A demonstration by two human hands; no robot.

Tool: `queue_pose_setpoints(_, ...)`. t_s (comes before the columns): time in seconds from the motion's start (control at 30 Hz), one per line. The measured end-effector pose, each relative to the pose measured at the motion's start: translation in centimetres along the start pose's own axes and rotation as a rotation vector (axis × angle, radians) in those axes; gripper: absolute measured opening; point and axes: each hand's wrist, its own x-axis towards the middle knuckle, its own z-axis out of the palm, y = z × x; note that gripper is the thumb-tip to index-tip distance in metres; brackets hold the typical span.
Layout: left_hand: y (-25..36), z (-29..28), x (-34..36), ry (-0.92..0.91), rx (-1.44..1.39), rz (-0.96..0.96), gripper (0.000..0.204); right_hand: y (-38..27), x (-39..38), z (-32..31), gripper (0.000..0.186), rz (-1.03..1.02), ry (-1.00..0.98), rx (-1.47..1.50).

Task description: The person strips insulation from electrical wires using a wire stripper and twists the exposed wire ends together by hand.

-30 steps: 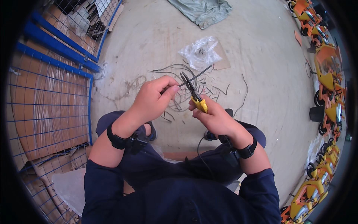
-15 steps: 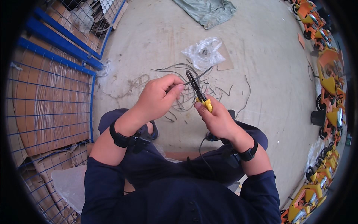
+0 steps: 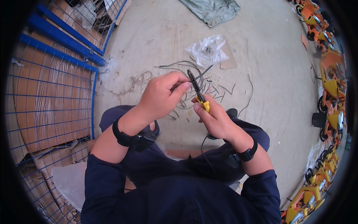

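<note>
My right hand [image 3: 214,117] grips yellow-handled pliers [image 3: 197,92], whose dark jaws point up and away from me. My left hand [image 3: 164,95] pinches a thin grey wire [image 3: 203,72] right beside the jaws, and the wire's free end sticks out to the upper right. Both wrists wear black bands. Below the hands, several cut grey wire pieces [image 3: 220,89] lie scattered on the concrete floor [image 3: 156,44]. My knees in dark blue trousers show under my forearms.
A clear plastic bag [image 3: 207,50] lies on a brown cardboard piece beyond the wires. Blue wire-mesh cages [image 3: 56,93] with cardboard inside stand at the left. Orange and yellow toy vehicles [image 3: 330,86] line the right edge. A grey-green cloth [image 3: 214,9] lies at the top.
The pliers have turned more upright and shifted slightly toward my left hand. Both hands stay close together on the wire.
</note>
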Motion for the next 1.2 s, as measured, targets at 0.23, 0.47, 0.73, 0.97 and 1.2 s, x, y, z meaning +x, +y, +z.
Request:
queue_pose_setpoints(0.23, -0.2, 0.2, -0.1, -0.011, 0.103, 0.056, 0.009, -0.8, -0.2, -1.1, 0.03, 0.006, -0.15, -0.049)
queue_pose_setpoints(0.47, -0.5, 0.7, -0.2, -0.019, 0.081, 0.042, 0.008, -1.1, -0.5, -1.5, 0.035, 0.161, -0.222, -0.052)
queue_pose_setpoints(0.73, 0.2, 0.4, -0.3, -0.048, 0.075, -0.035, 0.013, -0.8, -0.3, -1.2, 0.033, 0.236, -0.245, 0.111)
queue_pose_setpoints(0.97, 0.7, 0.4, -0.3, -0.083, -0.012, -0.174, 0.019, 0.1, -0.3, -1.1, 0.031, 0.129, -0.206, 0.087)
queue_pose_setpoints(1.2, 0.7, 0.7, -0.4, -0.087, -0.097, -0.263, 0.02, -0.5, -0.4, -1.2, 0.029, 0.145, -0.199, 0.019)
